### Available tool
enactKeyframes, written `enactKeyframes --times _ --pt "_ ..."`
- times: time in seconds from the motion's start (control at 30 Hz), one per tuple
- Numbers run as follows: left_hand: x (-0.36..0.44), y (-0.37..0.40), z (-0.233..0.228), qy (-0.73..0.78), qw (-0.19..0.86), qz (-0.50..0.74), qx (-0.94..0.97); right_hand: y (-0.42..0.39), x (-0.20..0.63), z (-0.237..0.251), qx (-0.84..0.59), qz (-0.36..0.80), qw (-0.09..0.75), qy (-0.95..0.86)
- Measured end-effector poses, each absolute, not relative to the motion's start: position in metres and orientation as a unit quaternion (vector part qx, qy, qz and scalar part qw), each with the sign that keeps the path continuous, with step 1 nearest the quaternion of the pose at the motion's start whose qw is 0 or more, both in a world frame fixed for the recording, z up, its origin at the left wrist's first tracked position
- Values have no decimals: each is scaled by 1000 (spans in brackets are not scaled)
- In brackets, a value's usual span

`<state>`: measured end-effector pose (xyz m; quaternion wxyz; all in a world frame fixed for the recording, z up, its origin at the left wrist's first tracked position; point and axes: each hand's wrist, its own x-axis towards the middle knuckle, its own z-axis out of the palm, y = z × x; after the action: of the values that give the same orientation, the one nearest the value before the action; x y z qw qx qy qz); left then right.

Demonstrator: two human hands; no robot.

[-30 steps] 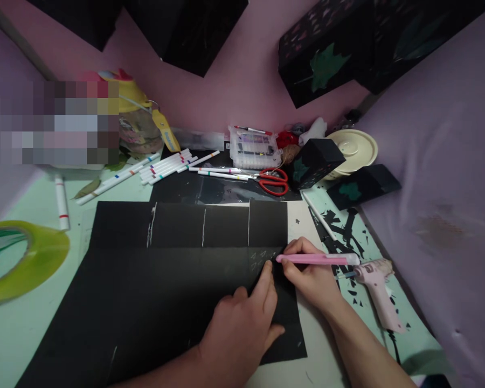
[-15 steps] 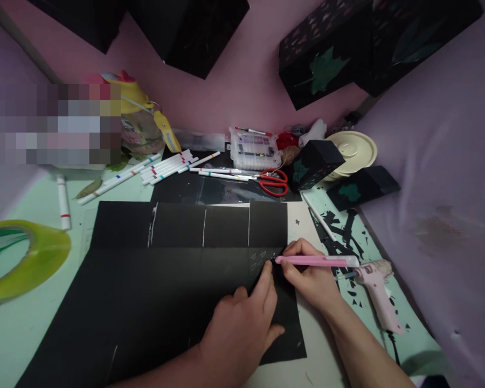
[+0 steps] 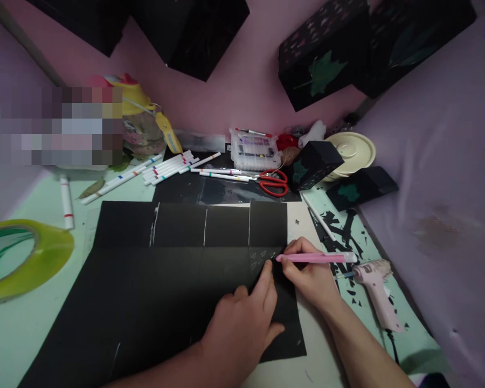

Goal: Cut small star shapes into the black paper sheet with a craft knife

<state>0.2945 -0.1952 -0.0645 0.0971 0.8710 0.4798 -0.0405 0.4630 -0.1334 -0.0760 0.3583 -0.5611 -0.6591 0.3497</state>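
A large black sheet of card (image 3: 153, 291), creased and marked with white lines, lies in front of me. Small white triangle outlines (image 3: 258, 258) show near its right edge. My left hand (image 3: 242, 323) rests on the card, thumb out to the side and index fingertip pressed down just beside these outlines; it holds nothing. Just right of that fingertip, my right hand (image 3: 311, 275) grips a slim pink craft knife (image 3: 315, 258) like a pen. The knife's tip is at the card, too small to make out clearly. A pale board (image 3: 303, 215) lies under the card.
A pink glue gun (image 3: 378, 291) and black paper scraps (image 3: 343, 231) lie on the right. Red-handled scissors (image 3: 274, 183), white markers (image 3: 172, 167) and a plastic case (image 3: 254, 151) sit behind the card. A yellow-green tape roll (image 3: 52, 258) is at left. Black boxes (image 3: 323, 59) hang above.
The back end of the pink craft knife has risen slightly, while its tip stays near the same spot. My left hand has not visibly moved. The view has shifted a little.
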Motion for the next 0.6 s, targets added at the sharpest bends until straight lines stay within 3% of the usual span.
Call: enactKeyframes --times 0.4,0.6 --pt "294 -196 -59 487 85 -28 869 -142 458 -70 -582 304 434 -617" --pt "295 -196 -62 492 84 -17 866 -156 449 -65 -628 290 394 -605"
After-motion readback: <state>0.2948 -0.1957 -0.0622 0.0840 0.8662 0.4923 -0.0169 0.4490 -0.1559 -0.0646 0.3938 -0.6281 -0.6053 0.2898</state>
